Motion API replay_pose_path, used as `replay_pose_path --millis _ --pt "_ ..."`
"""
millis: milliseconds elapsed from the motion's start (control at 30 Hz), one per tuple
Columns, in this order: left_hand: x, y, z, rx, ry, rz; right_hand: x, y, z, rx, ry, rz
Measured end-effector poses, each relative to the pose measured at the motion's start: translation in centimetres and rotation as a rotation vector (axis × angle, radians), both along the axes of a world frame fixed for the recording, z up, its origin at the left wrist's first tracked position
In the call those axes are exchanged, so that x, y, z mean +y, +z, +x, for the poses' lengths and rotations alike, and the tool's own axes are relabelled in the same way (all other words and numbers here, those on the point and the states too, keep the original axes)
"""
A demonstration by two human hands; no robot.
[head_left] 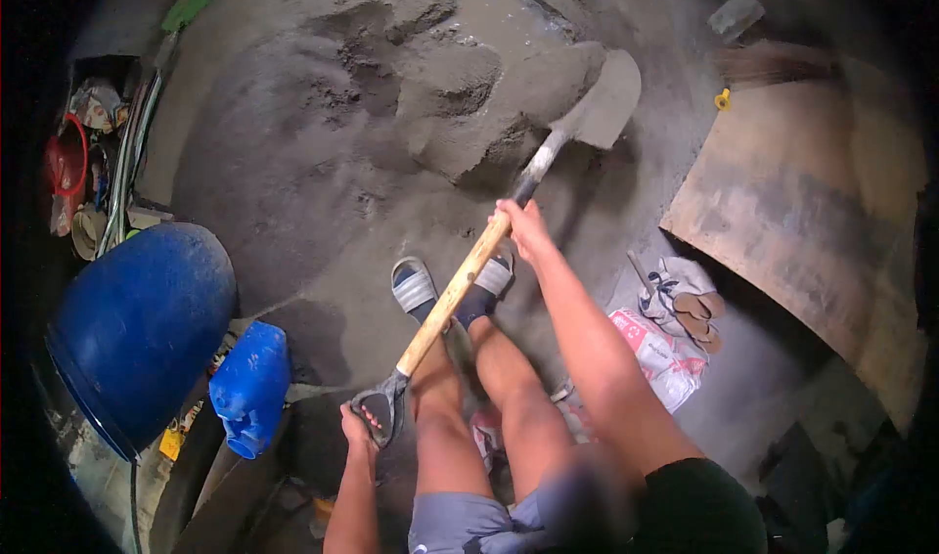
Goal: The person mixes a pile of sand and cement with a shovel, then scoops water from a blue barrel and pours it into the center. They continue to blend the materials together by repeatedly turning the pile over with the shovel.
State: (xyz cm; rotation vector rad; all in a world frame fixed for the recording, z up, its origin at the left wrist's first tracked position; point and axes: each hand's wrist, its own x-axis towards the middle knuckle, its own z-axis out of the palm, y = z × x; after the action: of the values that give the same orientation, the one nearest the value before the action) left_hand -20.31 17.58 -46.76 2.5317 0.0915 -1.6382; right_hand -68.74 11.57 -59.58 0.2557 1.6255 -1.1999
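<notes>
A shovel (455,295) with a pale wooden shaft slants across my body, its blade up and to the right. My left hand (360,425) is closed round the dark D-shaped handle at the lower end. Higher up, my right hand (525,228) wraps round the shaft just below the dark socket. The grey-coated blade (608,99) is over the right side of a heap of wet grey mortar or sand mix (445,94). A watery pool (504,21) lies in the far part of the heap.
A large blue barrel (147,329) and a smaller blue container (250,388) lie at left, near a red basket (67,158). Wooden boards (792,192) lie at right. A white-and-red sack (660,358) and sandals (697,317) are beside my right arm.
</notes>
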Motion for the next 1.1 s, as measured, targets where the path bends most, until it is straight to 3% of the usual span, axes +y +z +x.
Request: replay_pose_path --millis 167,267,367,467,700,800,900,933,1067,1100 --pt "-3.1 -2.6 -3.4 0.051 0.107 -0.061 -8.3 0.3 -2.9 0.068 0.077 -0.075" --pt "-5.4 -3.7 -5.8 0.125 0.105 -0.103 -12.7 -5.8 -6.2 0.242 0.264 0.026" --pt "-6.6 -4.6 -7.4 0.189 0.155 -0.077 -16.8 -5.9 -7.4 0.238 0.353 0.090" --pt "-7.2 -5.1 -7.7 0.234 0.208 -0.018 -20.1 0.6 -5.6 0.252 0.377 0.210" --pt "-5.7 -8.0 -5.7 0.382 0.104 0.187 -22.7 -0.9 -4.7 0.528 0.569 0.342" --pt "-6.6 -5.3 -7.6 0.411 0.015 0.325 -23.1 -1.2 -4.3 0.686 0.622 0.392" --pt "-4.0 -9.0 -5.0 0.585 0.140 0.439 -23.5 0.7 -3.6 0.758 0.630 0.455" --pt "-3.6 -9.4 -4.5 0.713 0.237 0.492 -23.4 1.6 -3.3 0.760 0.630 0.459" --pt "-3.8 -8.6 -3.7 0.806 0.240 0.586 -22.1 4.3 -2.2 0.891 0.589 0.462" --pt "-4.0 -7.4 -3.7 0.697 0.060 0.498 -21.0 4.7 -1.9 0.897 0.543 0.429"
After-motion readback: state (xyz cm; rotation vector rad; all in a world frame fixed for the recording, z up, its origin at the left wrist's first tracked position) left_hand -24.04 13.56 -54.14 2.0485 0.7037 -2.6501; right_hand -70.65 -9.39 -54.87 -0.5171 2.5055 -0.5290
